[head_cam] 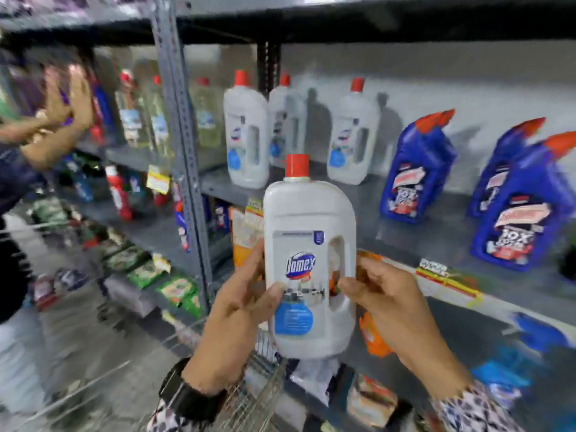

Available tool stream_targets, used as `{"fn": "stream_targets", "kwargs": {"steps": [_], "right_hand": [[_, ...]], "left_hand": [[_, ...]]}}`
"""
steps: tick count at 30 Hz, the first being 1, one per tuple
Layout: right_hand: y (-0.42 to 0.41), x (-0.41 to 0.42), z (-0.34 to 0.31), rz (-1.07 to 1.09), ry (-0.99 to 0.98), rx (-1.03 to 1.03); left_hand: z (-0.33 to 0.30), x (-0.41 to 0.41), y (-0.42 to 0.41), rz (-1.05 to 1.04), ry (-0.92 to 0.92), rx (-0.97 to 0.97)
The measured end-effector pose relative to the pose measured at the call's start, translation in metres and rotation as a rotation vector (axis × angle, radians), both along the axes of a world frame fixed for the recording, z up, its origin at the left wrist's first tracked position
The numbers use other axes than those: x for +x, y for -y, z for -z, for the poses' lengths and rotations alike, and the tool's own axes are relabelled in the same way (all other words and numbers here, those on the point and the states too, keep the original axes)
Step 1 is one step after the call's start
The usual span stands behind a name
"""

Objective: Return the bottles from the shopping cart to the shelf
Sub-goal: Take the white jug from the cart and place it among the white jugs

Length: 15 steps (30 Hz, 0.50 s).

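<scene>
Nearest the camera, the wire rim of the shopping cart [249,397] is showing between two patterned sleeves, with a dark band sitting on the left wrist. Just above it, the left hand [232,319] and the right hand [392,310] are holding a white Domex bottle [307,269] upright in the air, over the cart and in front of the shelf edge, touching neither. The left fingers [252,266] are lying along the bottle's left flank with the thumb pressing across the lower label; the right fingers [367,272] are curling at the moulded handle cut-out on the right side, the thumb tip meeting the front face. Both sets of fingers are therefore closing on the bottle, not spreading free. Judged from its size and opaque walls, the bottle is likely full and fairly heavy, with a stiff plastic body and a smooth, possibly slippery label area; the through-handle is looking the safest place to take hold, with the other palm supporting the base or flank. The red cap [297,165] is seated, so leakage is appearing unlikely. Both forearms are angling up and forward, wrists slightly cocked. Farther off, the grey shelf [374,219] is carrying three matching white bottles [246,135] at the back and blue bottles [417,169] to the right, with bare space in front. At far left, another person's hands [67,98] are reaching to neighbouring stock, blurred.
</scene>
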State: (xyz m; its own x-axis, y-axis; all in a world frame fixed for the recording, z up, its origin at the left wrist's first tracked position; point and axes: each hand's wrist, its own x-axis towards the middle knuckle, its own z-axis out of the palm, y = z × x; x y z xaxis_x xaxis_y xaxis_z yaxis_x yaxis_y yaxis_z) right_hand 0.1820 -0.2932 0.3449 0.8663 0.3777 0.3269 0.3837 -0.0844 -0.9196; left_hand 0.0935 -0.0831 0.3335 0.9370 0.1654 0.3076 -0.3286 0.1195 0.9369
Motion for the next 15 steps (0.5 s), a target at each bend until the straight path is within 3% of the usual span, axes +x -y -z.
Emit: {"fn": "stream_targets", "kwargs": {"steps": [6, 10, 15], "right_hand": [[-0.017, 0.051, -0.040, 0.145, 0.148, 0.027], [-0.056, 0.117, -0.072, 0.335, 0.230, 0.043], [-0.090, 0.187, -0.083, 0.452, 0.169, -0.020]], "left_hand": [[-0.045, 0.065, -0.013, 0.045, 0.075, 0.063], [-0.082, 0.151, -0.044, 0.044, 0.142, 0.141], [-0.099, 0.233, -0.072, 0.075, 0.157, 0.199]]}}
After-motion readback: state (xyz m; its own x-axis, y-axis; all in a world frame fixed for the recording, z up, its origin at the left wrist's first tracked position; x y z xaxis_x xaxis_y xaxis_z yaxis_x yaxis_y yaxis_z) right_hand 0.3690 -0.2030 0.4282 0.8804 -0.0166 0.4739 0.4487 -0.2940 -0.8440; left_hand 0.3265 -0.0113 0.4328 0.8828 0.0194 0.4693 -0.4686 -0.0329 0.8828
